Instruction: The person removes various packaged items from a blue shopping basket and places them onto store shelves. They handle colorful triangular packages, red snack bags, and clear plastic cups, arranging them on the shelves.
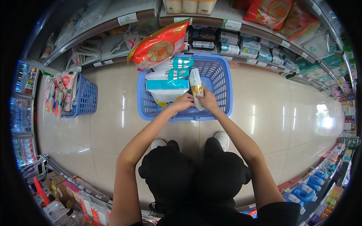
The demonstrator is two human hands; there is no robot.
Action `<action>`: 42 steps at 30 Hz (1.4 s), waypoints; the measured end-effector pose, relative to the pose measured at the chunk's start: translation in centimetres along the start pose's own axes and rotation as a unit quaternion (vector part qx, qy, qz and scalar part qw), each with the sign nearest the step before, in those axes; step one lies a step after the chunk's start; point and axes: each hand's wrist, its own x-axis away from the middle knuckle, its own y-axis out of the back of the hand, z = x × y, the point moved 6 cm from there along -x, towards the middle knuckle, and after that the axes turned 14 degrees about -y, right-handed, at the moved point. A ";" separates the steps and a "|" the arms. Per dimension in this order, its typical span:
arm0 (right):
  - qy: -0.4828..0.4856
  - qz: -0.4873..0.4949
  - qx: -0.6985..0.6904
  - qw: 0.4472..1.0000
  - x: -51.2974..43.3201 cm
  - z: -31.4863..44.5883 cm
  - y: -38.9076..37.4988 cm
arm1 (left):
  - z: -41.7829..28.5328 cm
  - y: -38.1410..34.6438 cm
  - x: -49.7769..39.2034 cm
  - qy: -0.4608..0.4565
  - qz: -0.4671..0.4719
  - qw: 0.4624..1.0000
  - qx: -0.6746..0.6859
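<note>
A blue plastic shopping basket (226,84) stands on the floor before me, with both hands inside it. My right hand (208,99) grips a slim white pack with a gold band (197,88), which lies slanted in the basket. Close beside it, the fingers of my left hand (183,103) are bent near the pack's edge; whether they hold it is not clear. Left of the hands sits a white and teal package with yellow flowers (167,91). Behind that are white packs with teal and silver print (181,67). A red plastic bag (158,46) leans over the basket's back left rim.
A second blue basket (87,94) with pink and white packs stands to the left. Store shelves with hangers (87,52), dark-wrapped rolls (203,39) and more red bags (268,12) run along the front. Blue bottles (304,195) line a shelf at the lower right.
</note>
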 end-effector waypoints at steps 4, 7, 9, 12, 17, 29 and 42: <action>0.037 -0.039 -0.030 0.998 -0.6 1.1 4.9 | -3.3 -0.4 0.1 -0.045 0.017 0.996 0.076; 0.110 -0.016 -0.042 0.993 -0.5 3.7 9.8 | -6.9 1.4 -0.5 -0.135 -0.035 0.990 0.027; 0.172 0.065 -0.067 0.981 0.3 6.0 13.5 | -9.9 4.0 -0.6 -0.181 -0.099 0.974 -0.097; 0.196 0.130 -0.074 0.969 1.5 9.6 19.7 | -14.6 7.5 0.8 -0.279 -0.171 0.935 -0.140; 0.261 0.262 -0.176 0.912 4.4 16.6 28.2 | -21.7 10.0 3.1 -0.409 -0.072 0.906 -0.082; 0.230 0.319 -0.479 0.785 2.7 24.3 30.3 | -35.9 16.3 8.0 -0.374 -0.226 0.889 0.139; 0.296 -0.053 -0.536 0.789 -1.3 30.9 33.5 | -42.3 19.5 6.2 -0.572 -0.346 0.734 -0.122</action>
